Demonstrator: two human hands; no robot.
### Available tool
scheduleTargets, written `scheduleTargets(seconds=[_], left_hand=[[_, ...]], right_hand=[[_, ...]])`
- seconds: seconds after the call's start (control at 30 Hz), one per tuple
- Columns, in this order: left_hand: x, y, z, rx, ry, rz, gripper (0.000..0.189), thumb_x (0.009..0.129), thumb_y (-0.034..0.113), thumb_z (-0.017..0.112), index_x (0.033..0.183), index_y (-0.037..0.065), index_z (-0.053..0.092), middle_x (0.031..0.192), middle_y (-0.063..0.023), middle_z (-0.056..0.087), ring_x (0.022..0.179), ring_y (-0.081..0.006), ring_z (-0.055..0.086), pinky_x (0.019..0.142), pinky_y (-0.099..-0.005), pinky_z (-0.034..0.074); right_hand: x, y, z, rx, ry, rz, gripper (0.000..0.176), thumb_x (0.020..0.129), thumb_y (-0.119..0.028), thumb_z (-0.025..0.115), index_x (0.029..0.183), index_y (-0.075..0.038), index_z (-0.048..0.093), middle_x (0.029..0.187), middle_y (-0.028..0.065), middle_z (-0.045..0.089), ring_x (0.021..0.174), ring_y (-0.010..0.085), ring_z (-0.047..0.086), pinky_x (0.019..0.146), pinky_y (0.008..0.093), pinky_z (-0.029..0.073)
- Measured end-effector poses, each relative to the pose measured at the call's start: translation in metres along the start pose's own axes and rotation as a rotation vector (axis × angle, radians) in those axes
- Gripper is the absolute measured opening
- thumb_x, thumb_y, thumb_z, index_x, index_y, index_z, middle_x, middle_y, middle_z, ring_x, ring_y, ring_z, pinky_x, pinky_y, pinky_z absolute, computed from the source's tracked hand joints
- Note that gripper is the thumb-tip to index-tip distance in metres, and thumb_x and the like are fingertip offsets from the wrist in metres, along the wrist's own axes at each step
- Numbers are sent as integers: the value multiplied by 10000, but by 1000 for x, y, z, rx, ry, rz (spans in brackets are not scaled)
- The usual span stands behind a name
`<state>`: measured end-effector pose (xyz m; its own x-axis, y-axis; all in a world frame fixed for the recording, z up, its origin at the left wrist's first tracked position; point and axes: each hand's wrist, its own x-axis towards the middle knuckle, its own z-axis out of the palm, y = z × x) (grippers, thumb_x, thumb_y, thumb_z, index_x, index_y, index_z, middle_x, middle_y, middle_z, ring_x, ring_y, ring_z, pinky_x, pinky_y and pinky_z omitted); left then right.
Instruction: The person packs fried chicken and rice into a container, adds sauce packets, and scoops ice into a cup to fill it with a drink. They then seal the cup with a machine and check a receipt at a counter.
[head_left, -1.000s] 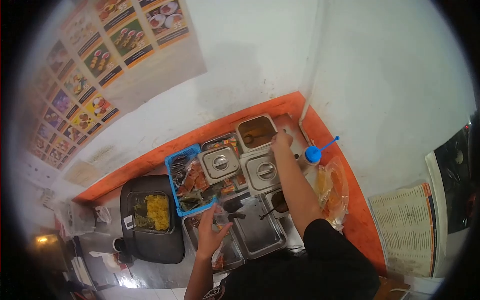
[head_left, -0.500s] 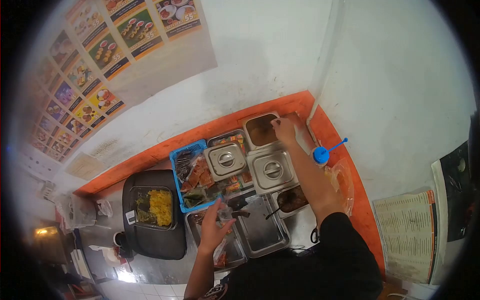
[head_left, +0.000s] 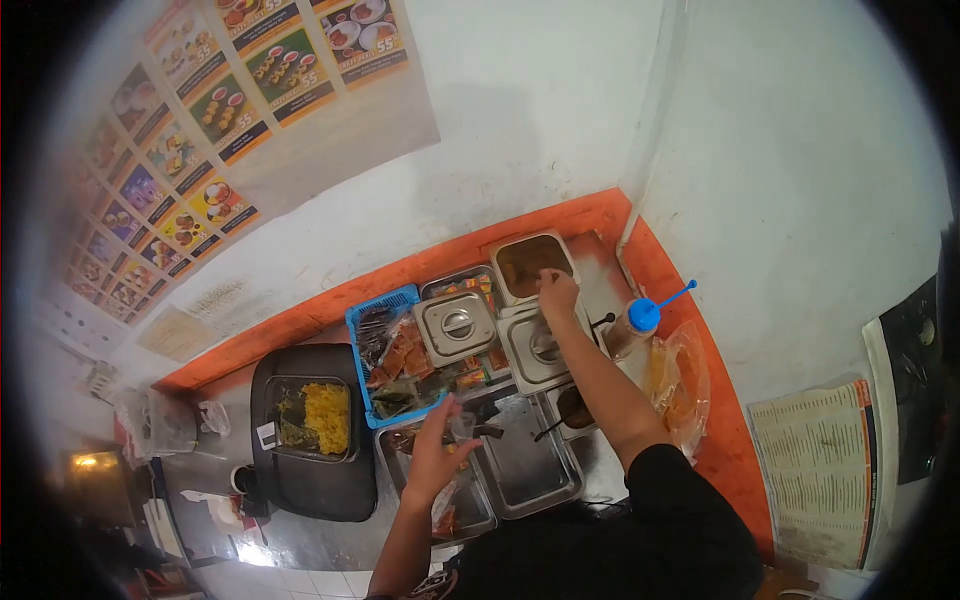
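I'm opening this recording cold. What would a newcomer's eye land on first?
Probably the vivid blue basket mid-counter, with the bright yellow food to its left and the blue-capped bottle to its right. Next, likely the person's right hand, at the open steel pan near the back. The colourful menu poster fills the wall at upper left.

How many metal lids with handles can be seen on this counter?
2. The first lid is by the right side of the blue basket; the second lid is further right, partly hidden by the right forearm. Others may be hidden.
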<state>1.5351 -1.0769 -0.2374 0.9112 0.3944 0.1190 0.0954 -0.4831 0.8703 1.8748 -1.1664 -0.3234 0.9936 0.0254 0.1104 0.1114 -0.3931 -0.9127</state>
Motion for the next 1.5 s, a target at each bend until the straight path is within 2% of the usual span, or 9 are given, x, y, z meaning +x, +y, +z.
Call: scheduleTargets(seconds=[0.1, 0.13, 0.2, 0.5, 0.63, 0.93, 1.27, 1.43, 1.5], left_hand=[[16, 2, 0, -32, 0, 23, 855, 665, 85, 832, 1402, 63, 398, 1173, -154, 601, 1083, -287, 583, 923, -367, 456], [24, 3, 0, -36, 5, 53, 858, 666, 83, 832, 1404, 65, 397, 1179, -154, 603, 1081, -283, 586, 919, -365, 459], [41, -1, 3, -50, 22, 81, 855, 668, 82, 833, 1404, 66, 398, 1182, -150, 605, 1080, -277, 588, 914, -364, 462], [154, -5, 34, -63, 143, 229, 826, 682, 82, 825, 1395, 63, 410, 1171, -117, 603, 1046, -242, 582, 894, -350, 465], [206, -15, 54, -89, 179, 210, 817, 684, 76, 818, 1391, 58, 411, 1135, -114, 590, 1042, -232, 569, 865, -350, 474], [273, -44, 84, -114, 240, 180, 882, 642, 69, 838, 1400, 42, 389, 1065, -127, 620, 973, -254, 605, 836, -353, 499], [275, -12, 84, -133, 179, 216, 902, 640, 60, 833, 1408, 25, 362, 1089, -150, 634, 988, -263, 628, 837, -349, 505], [282, -23, 97, -173, 161, 164, 940, 638, 68, 845, 1426, 35, 333, 1030, -129, 636, 856, -210, 629, 765, -325, 517], [281, -21, 97, -153, 177, 197, 943, 641, 58, 841, 1429, 35, 325, 1032, -132, 635, 841, -208, 631, 761, -324, 519]], right_hand=[[3, -5, 6, 302, 10, 303, 170, 882, -128, 580, 919, 22, 651, 712, 123, 677, 571, 168, 598, 521, 293, 467], [5, -5, 4, 305, 10, 297, 170, 882, -128, 580, 919, 22, 651, 712, 123, 677, 571, 168, 598, 521, 293, 467], [11, -4, -6, 762, -20, 607, 158, 892, -113, 579, 964, 27, 592, 756, 136, 656, 522, 129, 520, 450, 234, 411], [26, 11, -37, 1136, -6, 787, 207, 990, -166, 488, 1031, 26, 552, 898, 148, 610, 586, 110, 485, 445, 185, 397], [20, 8, -50, 1199, -47, 761, 209, 973, -179, 531, 1027, 19, 571, 875, 139, 626, 604, 104, 489, 474, 176, 404], [-8, -47, -91, 1159, -136, 484, 239, 965, -207, 555, 1065, 10, 574, 878, 112, 631, 590, 82, 477, 457, 188, 360], [-30, -75, -106, 793, -125, 166, 256, 955, -213, 577, 1064, 14, 626, 880, 125, 669, 541, 39, 445, 428, 183, 314], [-36, -71, -110, 653, -153, 21, 247, 944, -198, 596, 1028, 27, 654, 841, 72, 668, 495, 41, 438, 426, 182, 317], [-36, -73, -113, 385, -124, -356, 212, 943, -158, 590, 1014, 25, 671, 859, 58, 674, 519, 28, 444, 443, 184, 324]])
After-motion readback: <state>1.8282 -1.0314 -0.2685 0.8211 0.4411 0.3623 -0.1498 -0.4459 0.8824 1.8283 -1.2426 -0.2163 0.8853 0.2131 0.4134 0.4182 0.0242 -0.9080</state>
